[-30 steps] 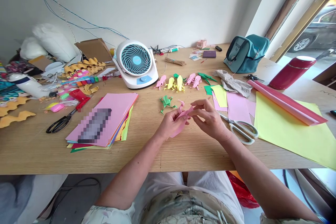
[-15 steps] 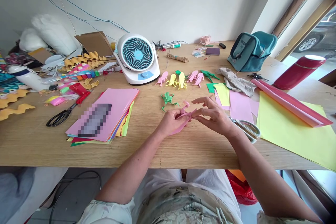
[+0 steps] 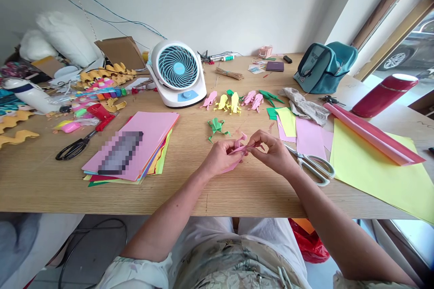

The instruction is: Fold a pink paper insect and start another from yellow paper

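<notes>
Between my two hands is a pink piece of folded paper (image 3: 231,168), partly covered by the fingers. My left hand (image 3: 222,158) is closed round its left side, and a thin folded point sticks up above the thumb. My right hand (image 3: 271,150) pinches the right end with thumb and forefinger. Just beyond lies a green origami frog (image 3: 217,127), legs spread. Farther back stand several folded paper figures, among them a yellow one (image 3: 234,104), a pink one (image 3: 210,99) and a dark green one (image 3: 270,97). Grey-handled scissors (image 3: 317,167) lie beside my right forearm.
A stack of coloured paper (image 3: 159,122) is at left, near black-handled scissors (image 3: 73,148). A white fan (image 3: 178,70) stands behind. Yellow sheets (image 3: 369,171), a rolled red sheet (image 3: 379,137), a red flask (image 3: 386,95) and a teal bag (image 3: 325,67) occupy the right.
My right hand's fingers have drawn in from a spread pose to a pinch on the pink paper's right end. My left hand keeps its hold.
</notes>
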Demonstrator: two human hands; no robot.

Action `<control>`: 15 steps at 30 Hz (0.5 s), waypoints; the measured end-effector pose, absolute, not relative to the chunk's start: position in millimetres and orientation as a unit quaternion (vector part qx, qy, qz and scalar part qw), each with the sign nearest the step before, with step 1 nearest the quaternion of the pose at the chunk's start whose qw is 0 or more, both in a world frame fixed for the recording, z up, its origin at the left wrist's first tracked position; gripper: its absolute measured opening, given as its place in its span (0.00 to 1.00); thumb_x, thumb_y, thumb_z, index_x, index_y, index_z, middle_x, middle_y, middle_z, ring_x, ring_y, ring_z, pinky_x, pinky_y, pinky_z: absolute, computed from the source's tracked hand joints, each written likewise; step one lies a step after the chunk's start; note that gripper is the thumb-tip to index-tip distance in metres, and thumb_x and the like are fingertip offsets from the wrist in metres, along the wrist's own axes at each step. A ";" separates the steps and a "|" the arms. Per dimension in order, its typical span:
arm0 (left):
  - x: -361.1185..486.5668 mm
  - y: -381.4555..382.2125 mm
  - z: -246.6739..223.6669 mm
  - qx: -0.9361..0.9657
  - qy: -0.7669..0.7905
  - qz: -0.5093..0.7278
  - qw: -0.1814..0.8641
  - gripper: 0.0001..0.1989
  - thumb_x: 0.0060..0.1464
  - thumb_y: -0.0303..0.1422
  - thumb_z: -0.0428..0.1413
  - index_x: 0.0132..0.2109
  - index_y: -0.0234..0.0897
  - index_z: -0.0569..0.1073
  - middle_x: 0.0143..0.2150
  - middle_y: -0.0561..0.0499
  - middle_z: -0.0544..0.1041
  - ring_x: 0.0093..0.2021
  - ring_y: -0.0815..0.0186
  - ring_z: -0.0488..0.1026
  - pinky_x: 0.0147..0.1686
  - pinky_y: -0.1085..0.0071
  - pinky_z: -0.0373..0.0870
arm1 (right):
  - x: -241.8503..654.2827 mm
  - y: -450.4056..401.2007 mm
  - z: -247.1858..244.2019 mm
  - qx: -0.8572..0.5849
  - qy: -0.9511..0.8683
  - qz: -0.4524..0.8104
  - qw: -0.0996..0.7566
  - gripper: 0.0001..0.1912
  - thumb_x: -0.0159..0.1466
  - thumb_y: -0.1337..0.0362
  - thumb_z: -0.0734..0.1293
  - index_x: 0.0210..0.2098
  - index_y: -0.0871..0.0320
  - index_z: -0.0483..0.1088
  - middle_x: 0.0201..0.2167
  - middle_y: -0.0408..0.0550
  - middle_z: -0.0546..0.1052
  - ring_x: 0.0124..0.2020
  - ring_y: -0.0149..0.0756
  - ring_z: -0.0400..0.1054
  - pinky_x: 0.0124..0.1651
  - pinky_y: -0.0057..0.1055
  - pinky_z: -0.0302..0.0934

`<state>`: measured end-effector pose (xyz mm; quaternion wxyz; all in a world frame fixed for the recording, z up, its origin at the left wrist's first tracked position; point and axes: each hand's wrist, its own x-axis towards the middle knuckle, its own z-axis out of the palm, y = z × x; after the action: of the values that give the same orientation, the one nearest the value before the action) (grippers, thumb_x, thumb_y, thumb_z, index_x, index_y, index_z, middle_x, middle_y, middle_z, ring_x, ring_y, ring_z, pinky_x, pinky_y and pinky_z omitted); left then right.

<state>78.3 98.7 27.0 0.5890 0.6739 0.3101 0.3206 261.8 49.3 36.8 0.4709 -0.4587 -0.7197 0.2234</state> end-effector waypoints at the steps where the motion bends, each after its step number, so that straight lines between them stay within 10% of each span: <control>1: 78.3 98.7 26.4 0.673 0.306 0.320 0.593 0.14 0.49 0.39 0.63 0.28 0.33 0.71 0.37 0.45 0.79 0.34 0.65 0.76 0.32 0.69 0.76 | 261.5 49.4 35.4 -0.464 -0.711 0.236 0.474 0.03 0.64 0.63 0.68 0.34 0.55 0.70 0.30 0.43 0.72 0.32 0.33 0.64 0.35 0.31 0.59; 15: 78.1 101.5 15.6 0.722 0.313 0.321 0.526 0.15 0.51 0.41 0.62 0.28 0.35 0.67 0.27 0.54 0.73 0.28 0.69 0.74 0.31 0.73 0.70 | 264.0 52.9 28.0 -0.491 -0.684 0.264 0.470 0.11 0.61 0.62 0.69 0.43 0.54 0.69 0.33 0.43 0.72 0.33 0.33 0.66 0.37 0.31 0.62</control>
<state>78.1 101.5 15.6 0.5262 0.7225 0.3135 0.3207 264.0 52.9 28.0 0.4701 -0.4906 -0.6844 0.2644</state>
